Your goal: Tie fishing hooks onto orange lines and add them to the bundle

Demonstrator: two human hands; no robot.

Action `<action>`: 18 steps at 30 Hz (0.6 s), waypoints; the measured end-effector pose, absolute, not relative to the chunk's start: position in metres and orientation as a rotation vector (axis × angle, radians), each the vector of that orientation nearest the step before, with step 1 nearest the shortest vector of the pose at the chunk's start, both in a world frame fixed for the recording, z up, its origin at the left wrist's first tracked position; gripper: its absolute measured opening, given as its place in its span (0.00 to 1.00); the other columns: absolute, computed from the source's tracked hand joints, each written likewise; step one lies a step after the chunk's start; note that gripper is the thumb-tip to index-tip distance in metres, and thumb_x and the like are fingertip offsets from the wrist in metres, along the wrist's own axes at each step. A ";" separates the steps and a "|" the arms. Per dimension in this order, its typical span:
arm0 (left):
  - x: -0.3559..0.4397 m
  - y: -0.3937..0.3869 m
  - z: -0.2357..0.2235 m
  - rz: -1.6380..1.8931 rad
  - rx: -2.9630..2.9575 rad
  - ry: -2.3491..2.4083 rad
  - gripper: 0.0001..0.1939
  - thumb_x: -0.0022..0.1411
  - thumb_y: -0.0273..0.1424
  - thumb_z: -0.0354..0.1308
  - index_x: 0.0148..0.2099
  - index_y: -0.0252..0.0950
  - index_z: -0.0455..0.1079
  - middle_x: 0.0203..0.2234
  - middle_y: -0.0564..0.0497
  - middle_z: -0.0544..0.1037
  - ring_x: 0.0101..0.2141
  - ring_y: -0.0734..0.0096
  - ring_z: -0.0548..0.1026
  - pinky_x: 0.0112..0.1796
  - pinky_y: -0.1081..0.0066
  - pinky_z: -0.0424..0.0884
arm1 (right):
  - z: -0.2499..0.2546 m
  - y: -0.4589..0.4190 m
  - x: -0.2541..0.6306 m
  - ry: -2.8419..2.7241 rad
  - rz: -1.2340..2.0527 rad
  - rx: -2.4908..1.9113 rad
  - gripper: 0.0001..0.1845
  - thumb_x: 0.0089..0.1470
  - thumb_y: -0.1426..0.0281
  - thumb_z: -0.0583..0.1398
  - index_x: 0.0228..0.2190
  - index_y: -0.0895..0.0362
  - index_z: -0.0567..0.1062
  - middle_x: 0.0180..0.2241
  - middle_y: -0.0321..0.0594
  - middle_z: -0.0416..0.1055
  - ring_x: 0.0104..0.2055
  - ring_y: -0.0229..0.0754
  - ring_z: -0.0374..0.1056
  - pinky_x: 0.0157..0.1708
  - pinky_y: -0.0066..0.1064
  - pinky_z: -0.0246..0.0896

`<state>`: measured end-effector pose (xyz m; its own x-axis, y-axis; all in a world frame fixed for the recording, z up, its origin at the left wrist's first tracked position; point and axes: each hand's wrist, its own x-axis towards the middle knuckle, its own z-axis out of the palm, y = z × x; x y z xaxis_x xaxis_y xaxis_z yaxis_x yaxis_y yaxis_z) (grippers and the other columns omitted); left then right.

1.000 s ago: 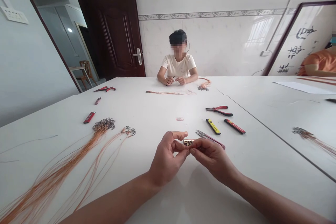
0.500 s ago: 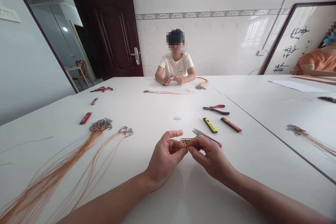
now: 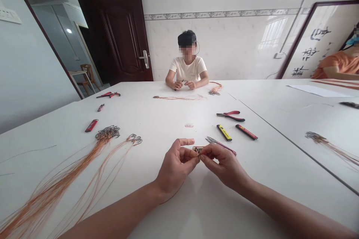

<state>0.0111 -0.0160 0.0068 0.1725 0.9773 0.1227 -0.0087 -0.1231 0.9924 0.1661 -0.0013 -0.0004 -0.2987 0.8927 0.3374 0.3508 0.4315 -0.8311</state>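
At a long white table point(image 3: 157, 115), we pinch a small gold-and-dark piece point(image 3: 198, 150) between our left hand point(image 3: 175, 168) and our right hand point(image 3: 226, 166). The two hands are together, the thumb and fingertips of each closing on the piece from either side. At this size we cannot tell exactly what the piece is, nor whether it touches the tabletop.

Just beside our right hand lie purple-handled thread snips point(image 3: 220, 145), their blades pointing toward the piece. Farther along the table are red-handled pliers point(image 3: 230, 116), a yellow-and-black case point(image 3: 224, 132) and a red-and-black case point(image 3: 246, 132).

To our left, two bundles of orange line point(image 3: 56, 183) fan across the table, ending in clusters of dark hooks point(image 3: 108, 133). Beyond them are a red lighter point(image 3: 91, 125) and a second pair of red-handled pliers point(image 3: 108, 95).

Across from us, a co-worker point(image 3: 187, 67) in a cream T-shirt, with a dark band on the head, holds a small dark item in both hands beside another orange bundle point(image 3: 215, 89). At the far right, a person in orange point(image 3: 335, 65) appears near a framed calligraphy panel point(image 3: 308, 44).
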 end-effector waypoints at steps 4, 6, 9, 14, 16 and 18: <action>0.011 -0.015 0.007 1.146 1.366 0.984 0.17 0.53 0.30 0.57 0.46 0.40 0.61 0.27 0.52 0.73 0.30 0.74 0.70 0.32 0.72 0.65 | 0.001 0.001 0.167 -1.879 0.754 -1.072 0.07 0.48 0.75 0.52 0.21 0.57 0.63 0.20 0.32 0.60 0.23 0.32 0.55 0.21 0.23 0.51; 0.011 -0.015 0.006 1.132 1.354 0.974 0.16 0.53 0.29 0.57 0.45 0.40 0.61 0.27 0.53 0.73 0.30 0.74 0.70 0.33 0.72 0.65 | 0.000 0.001 0.166 -1.900 0.726 -1.080 0.07 0.47 0.76 0.52 0.20 0.57 0.61 0.19 0.31 0.59 0.22 0.32 0.54 0.20 0.23 0.50; 0.011 -0.014 0.005 1.138 1.347 0.981 0.15 0.53 0.29 0.56 0.44 0.40 0.61 0.26 0.53 0.72 0.30 0.75 0.69 0.33 0.73 0.64 | -0.004 0.002 0.164 -1.939 0.653 -1.081 0.07 0.46 0.76 0.51 0.19 0.57 0.58 0.19 0.32 0.59 0.22 0.33 0.53 0.20 0.24 0.49; 0.011 -0.013 0.005 1.189 1.380 0.994 0.14 0.53 0.29 0.56 0.43 0.40 0.59 0.26 0.54 0.72 0.29 0.75 0.69 0.34 0.72 0.64 | -0.002 0.003 0.165 -1.964 0.557 -1.098 0.07 0.47 0.75 0.50 0.20 0.57 0.59 0.20 0.32 0.59 0.22 0.33 0.54 0.21 0.24 0.50; 0.009 -0.011 0.007 1.222 1.369 1.021 0.15 0.53 0.30 0.56 0.43 0.40 0.58 0.26 0.54 0.72 0.28 0.76 0.68 0.31 0.73 0.64 | 0.001 0.007 0.172 -1.936 0.514 -1.160 0.07 0.48 0.74 0.50 0.20 0.57 0.60 0.19 0.32 0.60 0.22 0.33 0.55 0.20 0.24 0.51; 0.005 -0.007 0.009 1.259 1.332 1.071 0.16 0.52 0.30 0.57 0.43 0.41 0.58 0.27 0.55 0.73 0.27 0.77 0.68 0.29 0.75 0.63 | 0.003 0.014 0.181 -1.934 0.435 -1.187 0.07 0.50 0.73 0.50 0.22 0.57 0.63 0.22 0.34 0.64 0.24 0.35 0.59 0.23 0.25 0.54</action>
<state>0.0053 -0.0072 0.0091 0.0763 0.9875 0.1377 -0.0222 -0.1364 0.9904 0.1811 0.0139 0.0033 -0.2326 0.8588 0.4564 0.5806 0.4991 -0.6432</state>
